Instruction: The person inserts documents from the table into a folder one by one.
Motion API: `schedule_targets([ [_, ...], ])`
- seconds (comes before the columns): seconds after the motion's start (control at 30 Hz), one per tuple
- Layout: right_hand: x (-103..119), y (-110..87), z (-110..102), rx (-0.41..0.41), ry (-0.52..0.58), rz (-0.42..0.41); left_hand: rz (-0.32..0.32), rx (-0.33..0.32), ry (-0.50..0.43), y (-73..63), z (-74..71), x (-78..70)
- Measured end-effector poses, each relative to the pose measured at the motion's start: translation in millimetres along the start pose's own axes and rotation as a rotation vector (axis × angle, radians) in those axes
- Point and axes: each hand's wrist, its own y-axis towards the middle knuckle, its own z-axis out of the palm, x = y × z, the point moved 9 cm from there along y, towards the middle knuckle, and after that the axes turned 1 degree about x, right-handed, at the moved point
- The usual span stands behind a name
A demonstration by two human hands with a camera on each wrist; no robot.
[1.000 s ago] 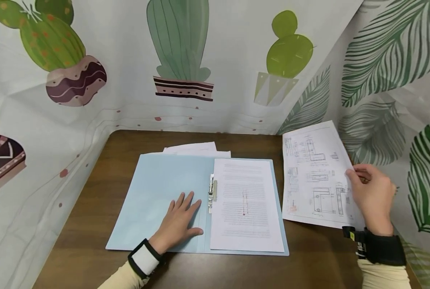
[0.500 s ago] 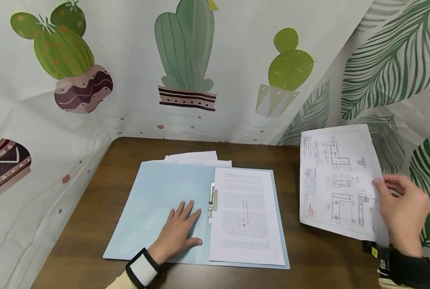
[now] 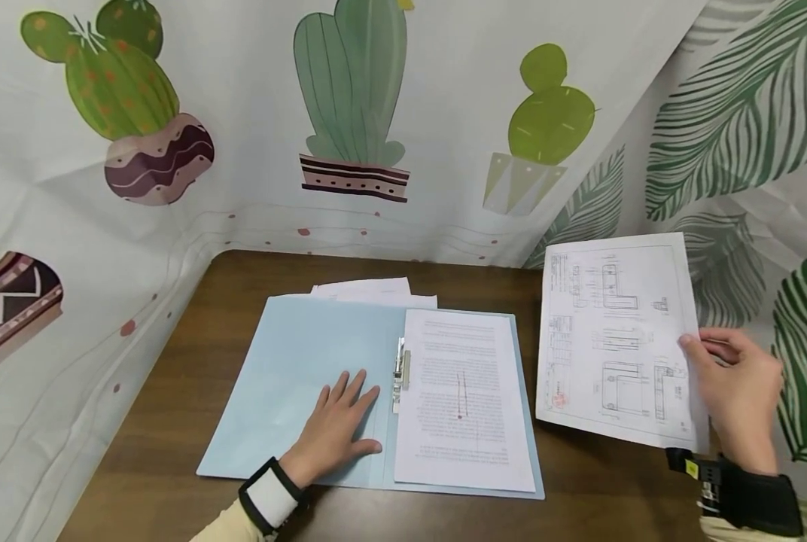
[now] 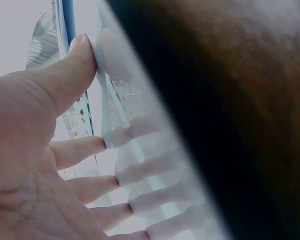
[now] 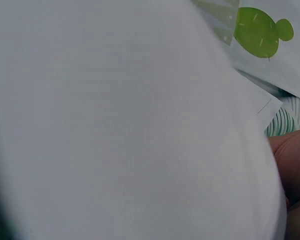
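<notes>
A light blue ring binder (image 3: 309, 354) lies spread out on the table. My left hand (image 3: 336, 433) rests on its left cover with fingers spread; the left wrist view shows the fingertips on the glossy surface. A printed text page (image 3: 467, 452) with red marks covers the right cover, beside the metal clip (image 3: 400, 376) at the spine. To the right, my right hand (image 3: 738, 399) pinches the right edge of a sheet of technical drawings (image 3: 586, 369), thumb in front. This paper is tilted up, and its blank back (image 5: 130, 120) fills most of the right wrist view.
More white papers (image 3: 363, 287) stick out from behind the binder's top edge. Brown wood table (image 3: 166, 361) surrounds the binder. A cloth printed with cacti and leaves (image 3: 444, 113) hangs along the back and sides.
My right hand carried the drawing sheet right and raised its edge, then moved slightly back left. My left hand stays on the binder cover. The head view shifted a little.
</notes>
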Motion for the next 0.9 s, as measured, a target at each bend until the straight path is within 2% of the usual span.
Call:
schedule_targets([
  [0.1,-1,-2.6,11,0.033,0.048,0.012,0.004,-0.004,0.012,1.2,-0.5,0.2],
  [0.33,-4,-15.6,47,0.12,0.044,0.046,-0.001,-0.004,0.01,2.1,0.6,1.0],
  [0.57,-6,-28.8,77,0.195,0.122,0.059,-0.007,0.002,0.007,1.5,1.5,1.1],
  [0.9,-10,-44.1,107,0.27,0.146,0.081,0.0,-0.004,0.025,2.9,1.6,0.2],
])
